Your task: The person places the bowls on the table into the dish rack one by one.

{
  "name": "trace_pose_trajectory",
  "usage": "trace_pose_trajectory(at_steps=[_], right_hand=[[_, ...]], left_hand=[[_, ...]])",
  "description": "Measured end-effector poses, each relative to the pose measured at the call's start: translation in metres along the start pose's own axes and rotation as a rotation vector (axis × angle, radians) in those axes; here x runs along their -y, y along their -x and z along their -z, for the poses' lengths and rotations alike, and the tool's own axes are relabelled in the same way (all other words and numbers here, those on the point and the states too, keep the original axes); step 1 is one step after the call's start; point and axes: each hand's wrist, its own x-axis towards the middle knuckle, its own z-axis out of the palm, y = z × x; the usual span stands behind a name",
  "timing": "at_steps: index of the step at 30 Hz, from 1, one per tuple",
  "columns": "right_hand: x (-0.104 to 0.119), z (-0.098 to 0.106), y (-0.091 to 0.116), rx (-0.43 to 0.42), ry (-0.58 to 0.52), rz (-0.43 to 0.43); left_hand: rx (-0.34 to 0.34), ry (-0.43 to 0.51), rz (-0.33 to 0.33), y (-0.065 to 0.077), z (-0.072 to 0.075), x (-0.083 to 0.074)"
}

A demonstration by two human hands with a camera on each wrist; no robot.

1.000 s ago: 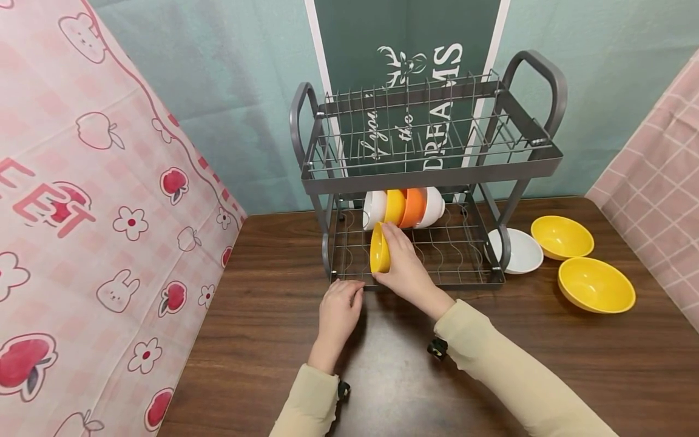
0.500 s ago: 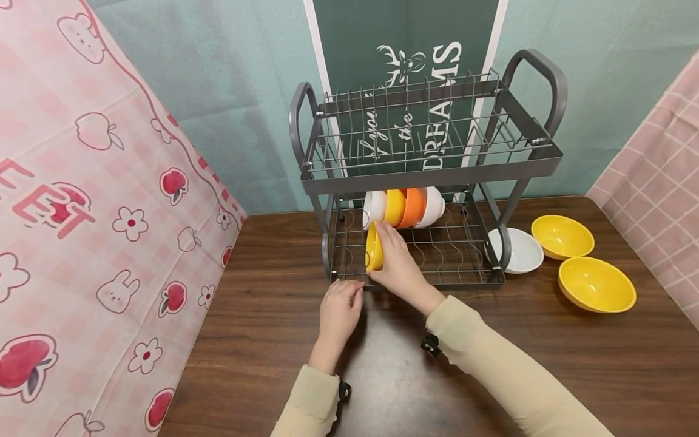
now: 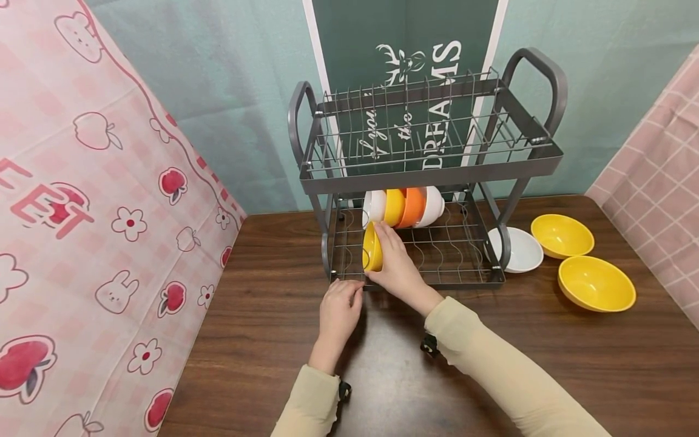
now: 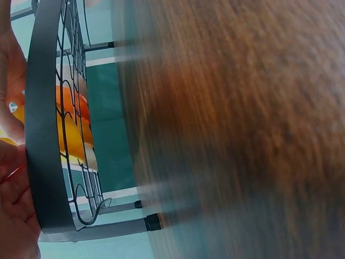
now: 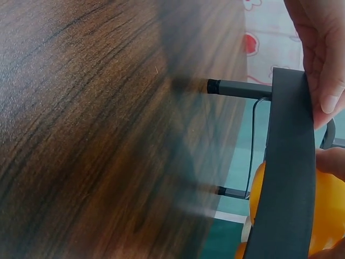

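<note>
Right hand [image 3: 398, 266]: holding yellow bowl [image 3: 372, 250]
Left hand [image 3: 338, 311]: on near rail [image 5: 287, 162], can't tell if gripping
Far bowls [image 3: 413, 207]: under shelf [image 3: 431, 176]

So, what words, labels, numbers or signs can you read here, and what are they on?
"DREAMS": dark green banner behind the rack, sideways
"the": same banner, sideways
"you": same banner, sideways; letters before it unclear
"ET": pink cloth; the letter before is cut off
Any marks on the black wrist devices: too small to read
</note>
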Motion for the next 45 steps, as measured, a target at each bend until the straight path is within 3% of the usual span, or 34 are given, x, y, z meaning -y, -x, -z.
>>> trace_pose_trajectory(at_steps=[15, 24, 37, 45], right_hand=[[-0.003, -0.004, 0.002, 0.015, 0.014, -0.002], [-0.004, 0.004, 0.009, 0.029, 0.012, -0.010], [-0.004, 0.035, 0.021, -0.075, 0.007, -0.003], [-0.005, 0.054, 0.031, -0.228, 0.044, 0.073]], left_hand=[[-0.013, 0.005, -0.005, -0.001, -0.001, 0.000], [-0.025, 0.008, -0.014, -0.001, -0.001, 0.000], [0.002, 0.007, 0.004, -0.002, 0.002, -0.003], [-0.002, 0.009, 0.014, -0.001, -0.001, -0.001]])
